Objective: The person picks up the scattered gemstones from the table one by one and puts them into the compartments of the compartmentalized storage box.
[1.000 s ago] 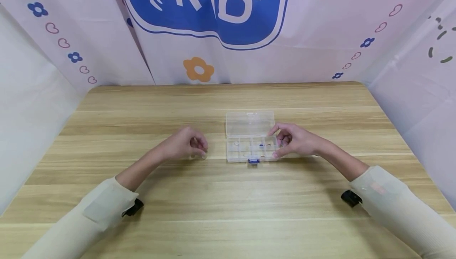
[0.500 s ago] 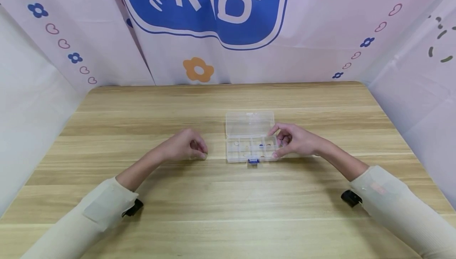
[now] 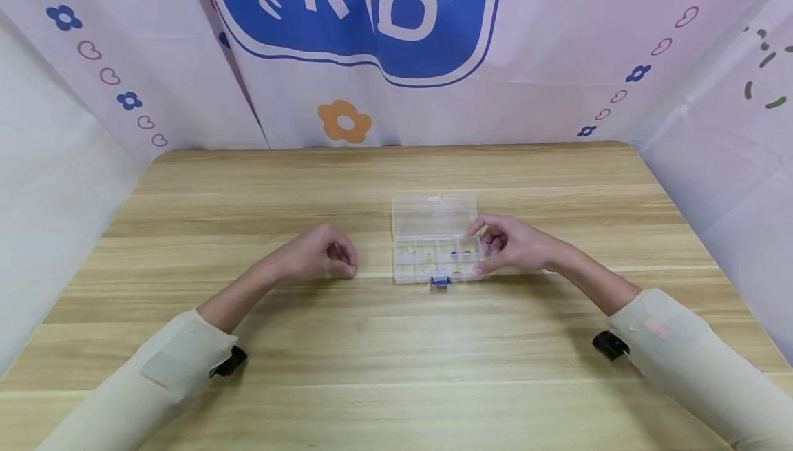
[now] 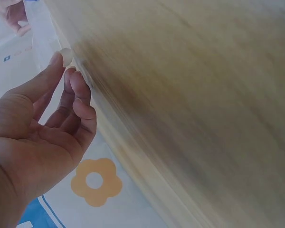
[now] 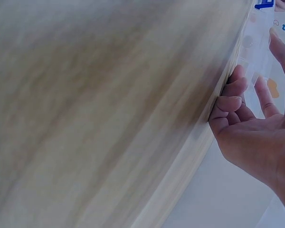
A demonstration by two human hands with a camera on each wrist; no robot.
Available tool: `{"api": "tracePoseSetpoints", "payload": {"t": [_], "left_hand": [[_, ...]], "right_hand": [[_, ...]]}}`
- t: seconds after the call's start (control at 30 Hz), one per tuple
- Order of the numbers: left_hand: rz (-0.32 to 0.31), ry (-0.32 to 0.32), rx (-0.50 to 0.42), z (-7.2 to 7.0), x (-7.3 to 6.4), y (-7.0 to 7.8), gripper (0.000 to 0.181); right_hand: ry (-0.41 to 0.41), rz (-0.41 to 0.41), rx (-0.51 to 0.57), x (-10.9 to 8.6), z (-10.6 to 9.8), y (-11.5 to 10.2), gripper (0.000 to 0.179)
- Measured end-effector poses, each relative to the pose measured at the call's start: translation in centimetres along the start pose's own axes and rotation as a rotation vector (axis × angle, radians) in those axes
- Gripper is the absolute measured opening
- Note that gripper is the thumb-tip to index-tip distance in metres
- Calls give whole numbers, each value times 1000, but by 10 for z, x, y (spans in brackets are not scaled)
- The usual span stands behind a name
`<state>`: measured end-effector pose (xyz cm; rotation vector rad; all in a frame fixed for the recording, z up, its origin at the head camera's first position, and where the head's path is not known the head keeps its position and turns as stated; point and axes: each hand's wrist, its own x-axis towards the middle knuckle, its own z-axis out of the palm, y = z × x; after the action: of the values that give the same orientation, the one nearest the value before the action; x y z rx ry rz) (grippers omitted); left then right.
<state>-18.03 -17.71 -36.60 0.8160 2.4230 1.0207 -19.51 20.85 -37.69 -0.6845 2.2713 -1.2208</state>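
Observation:
On the table sits a clear plastic compartment box (image 3: 405, 273) with its lid (image 3: 434, 217) laid open behind it and a blue latch (image 3: 440, 281) at the front. Small pieces, some of them blue or brownish, lie in several compartments. My right hand (image 3: 517, 244) grips the box's right end, thumb at the front corner and index finger at the back. To the left of the box, my left hand (image 3: 316, 253) is held low over the table. Its thumb and a mostly hidden finger pinch a small, pale, translucent round piece (image 4: 67, 57), seen in the left wrist view.
The wood-grain table (image 3: 396, 368) ends at a white cloth backdrop (image 3: 495, 117) with printed flowers and hearts. More white cloth hangs at both sides. A black device (image 3: 229, 361) sits under the left sleeve, another black device (image 3: 610, 345) under the right one.
My left hand has drifted slightly left, and its fingers have closed nearer to the thumb. My right hand and the box have kept their places.

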Motion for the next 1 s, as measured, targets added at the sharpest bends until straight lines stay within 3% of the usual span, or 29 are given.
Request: {"api": "tracePoseSetpoints", "payload": {"t": [0.4, 1.0], "left_hand": [[-54, 10, -10, 0, 1, 5, 5], [-11, 52, 35, 3, 7, 9, 7]], "right_hand": [[4, 3, -13, 1, 0, 1, 55], [9, 7, -18, 1, 0, 0, 54]]}}
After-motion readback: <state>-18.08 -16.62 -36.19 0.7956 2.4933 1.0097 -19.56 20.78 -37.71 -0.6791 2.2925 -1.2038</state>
